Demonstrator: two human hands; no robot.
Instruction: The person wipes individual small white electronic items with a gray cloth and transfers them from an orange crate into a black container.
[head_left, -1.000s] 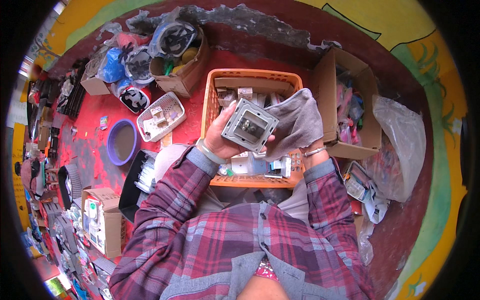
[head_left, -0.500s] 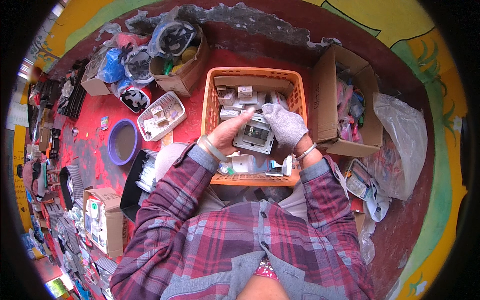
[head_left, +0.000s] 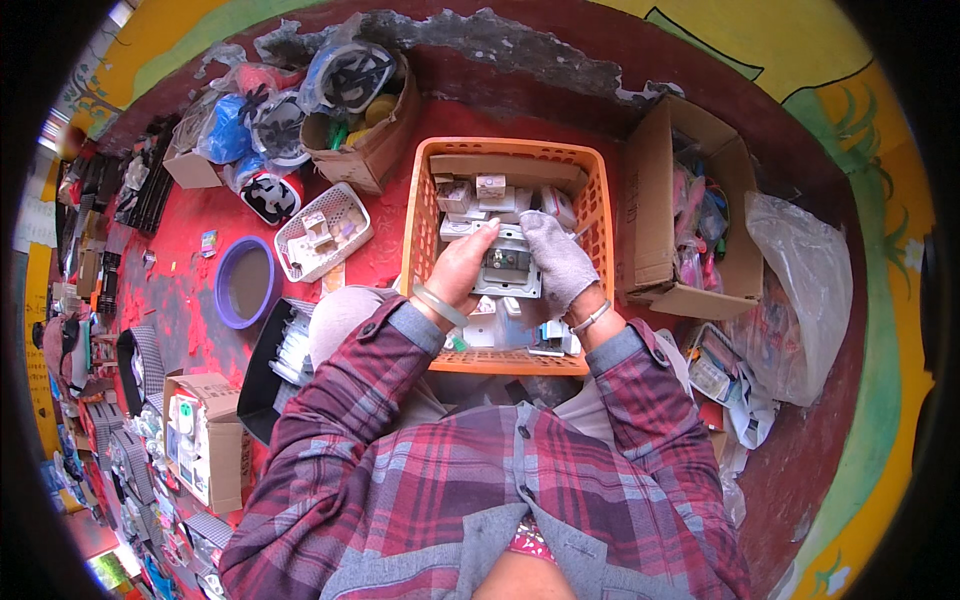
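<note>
My bare left hand (head_left: 460, 265) grips the left side of a square, pale grey electrical wall fitting (head_left: 510, 262) with a dark recess in its middle. On the opposite side, my right hand (head_left: 558, 262), in a grey knitted glove, closes on the fitting's right edge. A thin rod-like thing sticks out beside the glove; I cannot make out what it is. Both hands are over an orange plastic basket (head_left: 507, 362). Inside the basket lie small white boxes (head_left: 491, 186) and several white plastic fittings (head_left: 481, 330), partly hidden by my hands.
Left of the basket are a small white basket (head_left: 293, 262), a purple basin (head_left: 222, 290) and a black tray (head_left: 258, 375). Cardboard boxes stand at the back left (head_left: 365, 165) and right (head_left: 650, 220). Clear plastic sheeting (head_left: 805, 290) lies far right, against the wall.
The fitting is turned to sit squarer and flatter between my hands. My right hand has shifted from its upper corner down along its right side.
</note>
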